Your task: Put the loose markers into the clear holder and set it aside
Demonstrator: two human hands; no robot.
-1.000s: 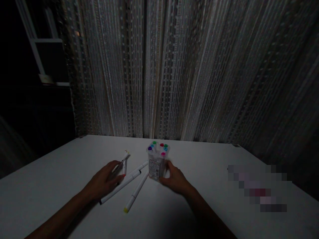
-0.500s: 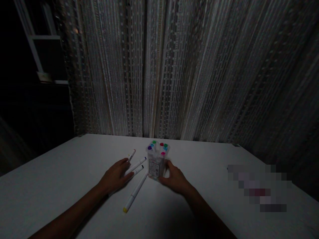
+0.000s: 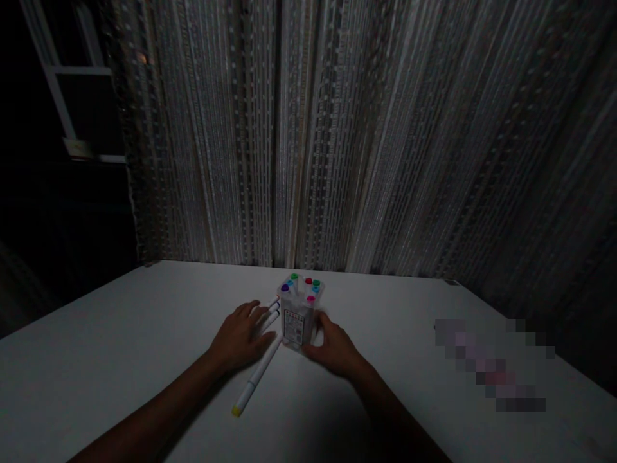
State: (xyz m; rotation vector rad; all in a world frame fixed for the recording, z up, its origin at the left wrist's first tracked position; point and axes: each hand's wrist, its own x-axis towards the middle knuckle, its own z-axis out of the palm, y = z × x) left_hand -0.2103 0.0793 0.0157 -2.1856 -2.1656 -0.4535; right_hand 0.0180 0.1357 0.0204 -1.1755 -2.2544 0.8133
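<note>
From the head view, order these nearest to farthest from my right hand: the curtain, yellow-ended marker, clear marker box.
1. Clear marker box: touching the right hand, on its left.
2. Yellow-ended marker: on the table, left of the box.
3. Curtain: beyond the table's far edge.

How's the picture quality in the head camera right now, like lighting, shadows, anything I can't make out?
Head view: dim overall, nearly black at far left; soft shadows on the white table beside the left forearm and right forearm; print on the label of the clear container too small and dark to read; a blocky pixelated patch obscures part of the right side.
</note>
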